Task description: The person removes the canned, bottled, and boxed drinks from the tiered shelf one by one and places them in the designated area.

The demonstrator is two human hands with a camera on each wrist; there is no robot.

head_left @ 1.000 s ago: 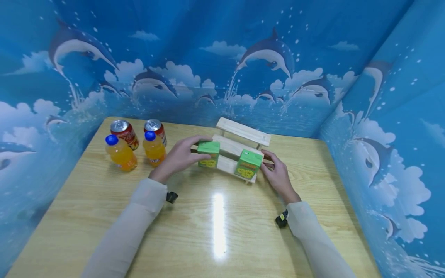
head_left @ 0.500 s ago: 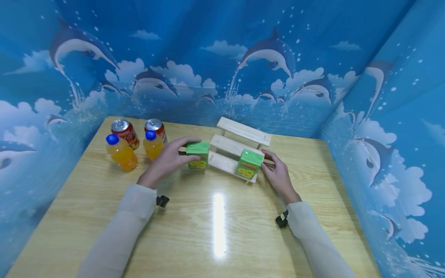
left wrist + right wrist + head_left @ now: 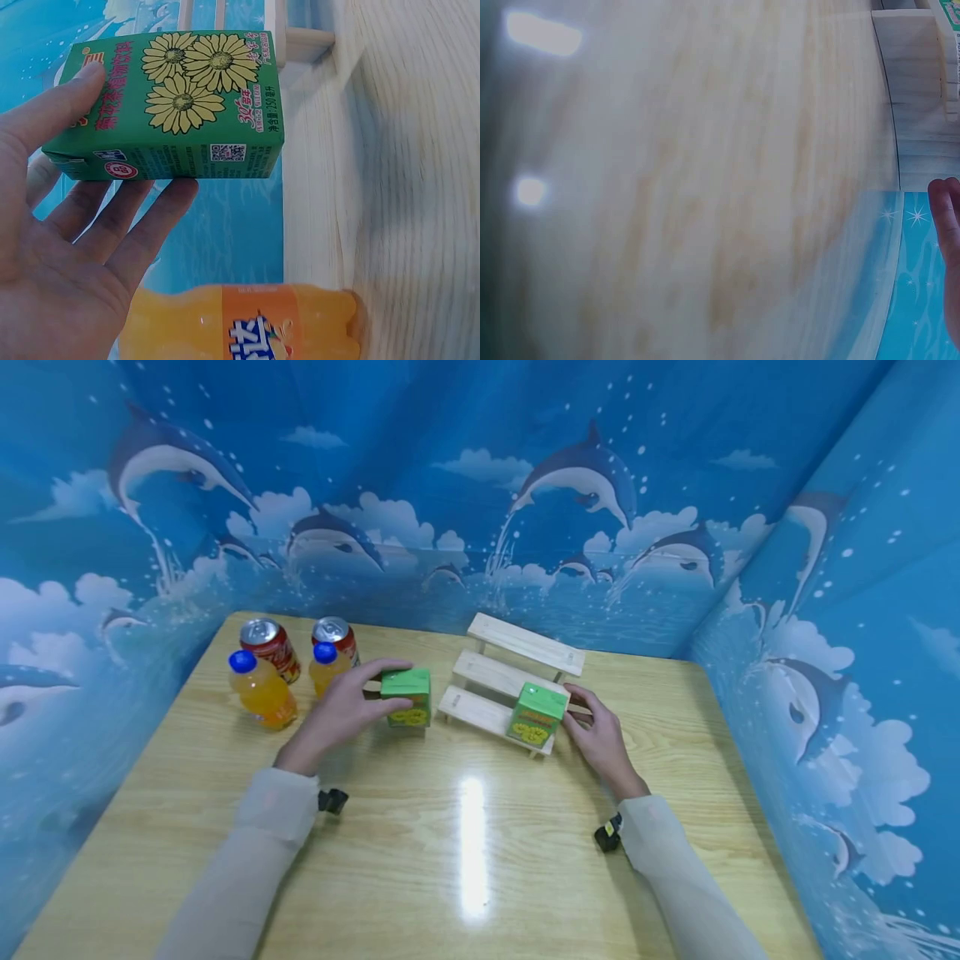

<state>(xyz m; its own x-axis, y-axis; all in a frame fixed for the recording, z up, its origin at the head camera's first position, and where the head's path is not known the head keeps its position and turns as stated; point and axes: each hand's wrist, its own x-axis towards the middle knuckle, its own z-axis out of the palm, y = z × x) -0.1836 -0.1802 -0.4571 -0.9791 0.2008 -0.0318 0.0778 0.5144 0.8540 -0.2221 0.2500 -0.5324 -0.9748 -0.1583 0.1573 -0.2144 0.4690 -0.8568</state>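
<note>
My left hand (image 3: 337, 710) grips a green drink carton (image 3: 407, 697) between thumb and fingers, a little left of the wooden tiered rack (image 3: 474, 710). In the left wrist view, the carton (image 3: 180, 105) shows yellow flowers on its front, and its base end is apart from the tabletop. A second green carton (image 3: 537, 717) stands at the right end of the rack's lowest tier. My right hand (image 3: 600, 739) holds the rack's right end beside that carton. Only its fingers (image 3: 946, 217) show at the edge of the right wrist view, close to the rack's wooden side (image 3: 922, 97).
Two orange soda bottles with blue caps stand at the left, the outer bottle (image 3: 264, 693) in front of a red can (image 3: 270, 647). Behind the inner bottle (image 3: 327, 670), partly covered by my left hand, is another can (image 3: 337, 637). A dolphin-print curtain (image 3: 480, 510) surrounds the wooden table (image 3: 420, 843).
My left hand has drawn its carton leftward, off the left part of the rack and away from it. The right hand, the rack and the second carton have stayed put.
</note>
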